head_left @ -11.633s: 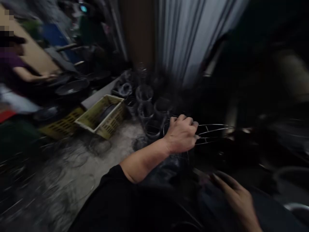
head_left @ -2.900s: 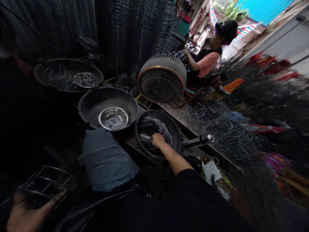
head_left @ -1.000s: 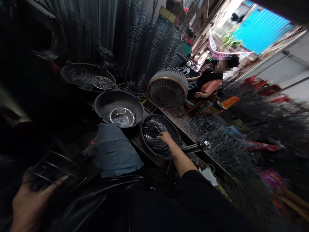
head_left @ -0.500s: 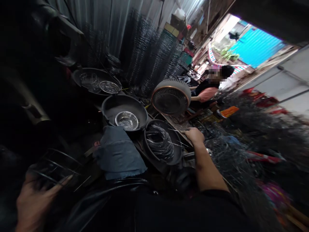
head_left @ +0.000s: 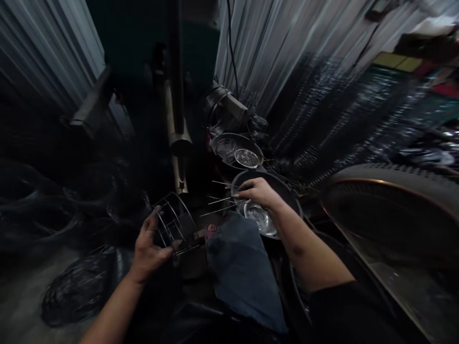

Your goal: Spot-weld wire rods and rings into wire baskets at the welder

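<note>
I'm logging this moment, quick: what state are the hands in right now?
Left hand: closed, holding a curved wire frame.
Right hand: closed, holding a few thin wires.

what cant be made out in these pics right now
- Head view: wires, held ends hidden by the right hand.
- Head view: bowl, upper right rim hidden by the right forearm; contents blurred.
- Head view: fan, cut off by the right edge.
- Head view: bundle at lower left, too dark and blurred to identify.
</note>
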Demonstrator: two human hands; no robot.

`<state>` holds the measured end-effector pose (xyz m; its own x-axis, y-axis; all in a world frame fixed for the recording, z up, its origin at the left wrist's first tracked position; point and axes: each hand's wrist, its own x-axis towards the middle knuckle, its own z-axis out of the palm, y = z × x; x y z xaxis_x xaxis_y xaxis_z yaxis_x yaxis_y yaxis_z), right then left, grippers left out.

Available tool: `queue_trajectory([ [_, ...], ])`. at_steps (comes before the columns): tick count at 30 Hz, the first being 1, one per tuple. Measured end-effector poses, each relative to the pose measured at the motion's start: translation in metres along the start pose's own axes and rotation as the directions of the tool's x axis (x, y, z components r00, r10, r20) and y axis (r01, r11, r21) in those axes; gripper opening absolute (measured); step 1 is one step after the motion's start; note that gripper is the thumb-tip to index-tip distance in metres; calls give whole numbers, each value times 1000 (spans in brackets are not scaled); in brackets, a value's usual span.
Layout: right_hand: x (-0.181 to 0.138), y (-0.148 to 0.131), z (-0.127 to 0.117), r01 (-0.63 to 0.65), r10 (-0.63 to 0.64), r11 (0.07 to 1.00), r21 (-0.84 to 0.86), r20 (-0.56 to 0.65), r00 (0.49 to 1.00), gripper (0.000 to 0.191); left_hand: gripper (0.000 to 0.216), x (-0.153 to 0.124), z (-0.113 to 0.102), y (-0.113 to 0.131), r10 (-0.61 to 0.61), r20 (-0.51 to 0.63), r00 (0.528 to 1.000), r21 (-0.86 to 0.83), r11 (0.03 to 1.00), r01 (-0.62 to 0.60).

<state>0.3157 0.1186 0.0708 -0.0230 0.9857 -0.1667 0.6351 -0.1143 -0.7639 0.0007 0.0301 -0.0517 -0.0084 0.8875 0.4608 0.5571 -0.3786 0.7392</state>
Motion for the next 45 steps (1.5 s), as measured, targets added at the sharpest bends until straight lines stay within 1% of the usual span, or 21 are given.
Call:
queue_trajectory([
  [2, 23, -7, 19, 29, -35, 997, 65, 97, 995, 35, 93, 8, -2, -3, 40, 10, 999, 59, 997, -41],
  [5, 45, -14, 36, 8, -26, 992, 124, 148, 989, 34, 93, 20, -3, -9, 82, 25, 996, 83, 993, -83],
  [10, 58, -30, 47, -51, 1, 973, 226, 216, 976, 30, 91, 35, -3, -19, 119, 34, 992, 58, 991, -120],
  [13, 60, -36, 48, -64, 13, 968, 242, 205, 979, 29, 89, 41, -4, -19, 134, 30, 991, 42, 990, -135],
  [17, 64, -38, 48, -45, -6, 968, 245, 205, 979, 30, 89, 46, -6, -20, 106, 22, 994, 54, 993, -107],
  [26, 71, -45, 45, -19, -25, 974, 225, 193, 981, 31, 91, 55, -3, -34, 132, 14, 991, 45, 990, -132],
  [31, 77, -44, 45, -4, -39, 975, 223, 187, 982, 33, 90, 60, 0, -37, 140, -16, 990, 61, 988, -138],
  [36, 79, -46, 43, -17, -29, 972, 234, 189, 982, 33, 89, 63, 1, -37, 131, -23, 991, -19, 991, -132],
  [39, 82, -47, 42, -5, -37, 973, 230, 179, 983, 33, 89, 66, 3, -37, 111, -22, 994, -27, 993, -112],
  [42, 85, -48, 42, 5, -44, 976, 217, 176, 983, 33, 90, 69, 5, -37, 82, -20, 996, -73, 994, -83],
  [45, 87, -50, 41, 9, -44, 979, 201, 169, 985, 33, 90, 71, 7, -38, 78, -18, 997, -106, 991, -80],
])
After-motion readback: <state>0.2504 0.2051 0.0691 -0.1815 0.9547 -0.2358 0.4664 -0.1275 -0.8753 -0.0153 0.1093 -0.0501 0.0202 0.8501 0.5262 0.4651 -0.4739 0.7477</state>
